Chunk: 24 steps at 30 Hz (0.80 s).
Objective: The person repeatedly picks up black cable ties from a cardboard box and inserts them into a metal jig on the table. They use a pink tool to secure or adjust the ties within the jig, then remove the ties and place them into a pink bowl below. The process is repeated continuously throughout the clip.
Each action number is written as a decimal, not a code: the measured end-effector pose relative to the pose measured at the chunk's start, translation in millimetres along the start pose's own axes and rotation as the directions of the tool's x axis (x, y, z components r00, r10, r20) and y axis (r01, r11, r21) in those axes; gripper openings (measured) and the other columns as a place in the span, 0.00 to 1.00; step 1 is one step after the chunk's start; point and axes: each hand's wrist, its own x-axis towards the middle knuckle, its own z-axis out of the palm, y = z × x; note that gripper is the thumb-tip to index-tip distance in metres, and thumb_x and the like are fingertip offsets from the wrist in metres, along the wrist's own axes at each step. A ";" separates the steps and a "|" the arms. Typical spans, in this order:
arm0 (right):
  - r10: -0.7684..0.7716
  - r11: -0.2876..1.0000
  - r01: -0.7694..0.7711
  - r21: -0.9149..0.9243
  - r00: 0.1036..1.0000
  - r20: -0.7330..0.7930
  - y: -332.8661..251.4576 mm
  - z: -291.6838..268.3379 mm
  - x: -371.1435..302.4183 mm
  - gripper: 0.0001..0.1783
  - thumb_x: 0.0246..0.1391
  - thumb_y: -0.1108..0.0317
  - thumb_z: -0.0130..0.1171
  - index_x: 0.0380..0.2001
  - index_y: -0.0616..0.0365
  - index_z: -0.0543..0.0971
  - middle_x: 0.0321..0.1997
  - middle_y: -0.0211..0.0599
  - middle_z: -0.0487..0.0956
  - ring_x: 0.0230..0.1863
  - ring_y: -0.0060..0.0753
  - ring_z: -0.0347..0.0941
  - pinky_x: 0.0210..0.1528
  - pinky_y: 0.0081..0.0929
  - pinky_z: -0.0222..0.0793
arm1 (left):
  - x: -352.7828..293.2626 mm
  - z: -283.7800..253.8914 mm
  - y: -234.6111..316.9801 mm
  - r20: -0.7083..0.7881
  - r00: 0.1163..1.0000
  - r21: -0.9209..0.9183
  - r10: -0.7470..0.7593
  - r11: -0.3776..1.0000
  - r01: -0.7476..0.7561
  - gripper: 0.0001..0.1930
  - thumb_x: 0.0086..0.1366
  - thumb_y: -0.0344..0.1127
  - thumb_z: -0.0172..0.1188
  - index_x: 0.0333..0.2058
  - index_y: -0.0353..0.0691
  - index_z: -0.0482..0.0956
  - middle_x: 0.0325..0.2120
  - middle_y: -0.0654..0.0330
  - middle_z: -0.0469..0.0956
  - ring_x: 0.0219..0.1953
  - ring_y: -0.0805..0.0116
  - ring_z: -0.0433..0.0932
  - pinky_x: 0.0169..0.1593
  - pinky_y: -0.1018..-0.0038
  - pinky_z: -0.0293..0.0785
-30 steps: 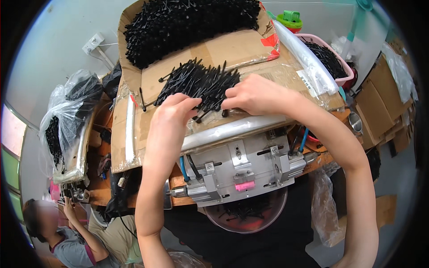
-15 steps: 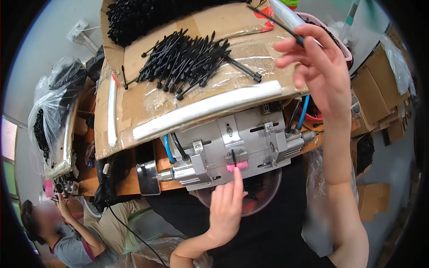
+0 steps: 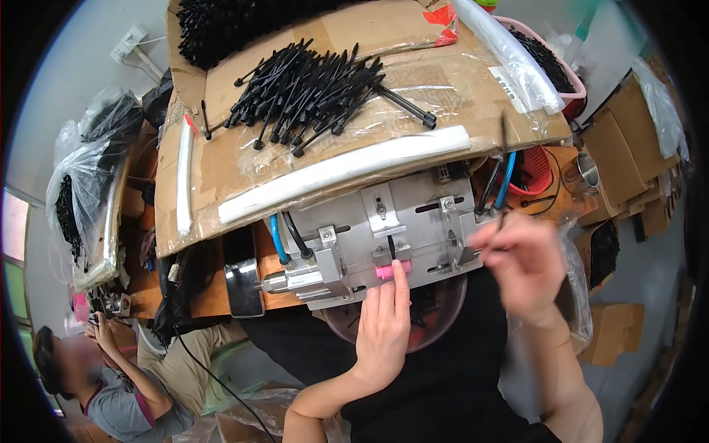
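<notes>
Thin black plastic cable tie [image 3: 504,159], standing up straight, pinched at its low end in the right hand [image 3: 521,269]. Right hand blurry, fingers bunched together around the tie, just to the right of the grey metal machine [image 3: 388,232]. Top of the tie up by the edge of the cardboard, near a blue hose [image 3: 505,181].

Small pink plastic block [image 3: 385,272] on the front of the machine, low in the middle. A short black piece poking up just above it. Left hand [image 3: 382,328] flat, fingers held close together and pointing up, longest fingertip touching the pink block. Under both hands, a round see-through pink bowl [image 3: 437,325] with black bits inside.

Above the machine, a big flat brown cardboard sheet [image 3: 221,173] covered in clear plastic wrap, leaning like a roof. On top of it, a loose pile of black cable ties [image 3: 314,85], spread out like sticks. Long white foam strip [image 3: 347,170] along the near edge of the cardboard, another white strip [image 3: 183,181] along the left edge. A bigger heap of black ties [image 3: 221,26] at the far end.

To the right, a pink plastic tub [image 3: 569,77] with more black ties, and brown cardboard boxes [image 3: 624,166]. To the left, clear plastic bags [image 3: 77,184] stuffed with black ties. Low on the left, another person in a grey shirt [image 3: 122,402], sitting well apart, hands busy with something small.
</notes>
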 end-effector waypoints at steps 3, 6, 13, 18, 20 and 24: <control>0.020 0.963 0.031 -0.269 0.983 0.185 -0.3 21.0 -40.7 0.31 0.44 0.84 0.67 0.54 0.69 0.71 0.38 0.46 0.78 0.34 0.40 0.76 0.36 0.30 0.75 | 16.8 -33.1 -9.0 -0.002 0.998 -0.091 0.056 0.994 -0.056 0.33 0.57 0.25 0.62 0.62 0.29 0.65 0.37 0.54 0.72 0.40 0.58 0.71 0.46 0.68 0.71; 0.063 0.954 0.002 -0.299 0.976 0.208 15.1 47.8 -70.1 0.37 0.43 0.86 0.65 0.60 0.72 0.67 0.32 0.42 0.74 0.30 0.41 0.72 0.33 0.33 0.70 | 75.7 -73.3 -37.5 -0.310 0.951 -0.095 -0.018 0.995 -0.012 0.17 0.61 0.21 0.57 0.49 0.37 0.77 0.41 0.51 0.74 0.45 0.50 0.70 0.52 0.61 0.67; 0.107 0.943 -0.004 -0.334 0.951 0.290 34.7 70.1 -72.6 0.38 0.46 0.84 0.64 0.62 0.69 0.66 0.26 0.39 0.69 0.28 0.39 0.68 0.32 0.35 0.69 | 144.4 -106.3 -97.5 -0.096 0.995 -0.296 0.004 0.955 -0.033 0.05 0.62 0.22 0.54 0.36 0.34 0.77 0.33 0.53 0.75 0.37 0.56 0.75 0.44 0.66 0.71; 0.147 0.925 -0.014 -0.381 0.935 0.324 29.0 63.4 -66.6 0.37 0.48 0.74 0.68 0.62 0.67 0.67 0.27 0.38 0.70 0.28 0.38 0.69 0.32 0.33 0.69 | 141.7 -105.9 -99.2 -0.106 0.992 -0.375 0.067 0.922 -0.102 0.04 0.61 0.21 0.56 0.35 0.34 0.77 0.32 0.53 0.74 0.35 0.57 0.76 0.41 0.67 0.72; 0.116 0.913 0.042 -0.406 0.926 0.359 18.3 53.2 -49.7 0.38 0.47 0.68 0.69 0.61 0.65 0.68 0.28 0.37 0.71 0.28 0.36 0.69 0.31 0.32 0.69 | 135.8 -102.1 -98.0 -0.142 0.987 -0.343 0.077 0.931 -0.122 0.05 0.61 0.22 0.57 0.36 0.34 0.77 0.33 0.53 0.74 0.35 0.57 0.76 0.42 0.67 0.72; -0.184 0.720 0.279 -0.635 0.959 0.213 11.6 19.7 30.6 0.19 0.44 0.72 0.69 0.42 0.62 0.78 0.28 0.37 0.74 0.30 0.38 0.71 0.32 0.33 0.69 | 135.7 -98.4 -96.6 -0.248 0.957 -0.310 0.148 0.924 -0.223 0.07 0.60 0.22 0.59 0.37 0.35 0.78 0.36 0.55 0.75 0.35 0.61 0.75 0.42 0.69 0.73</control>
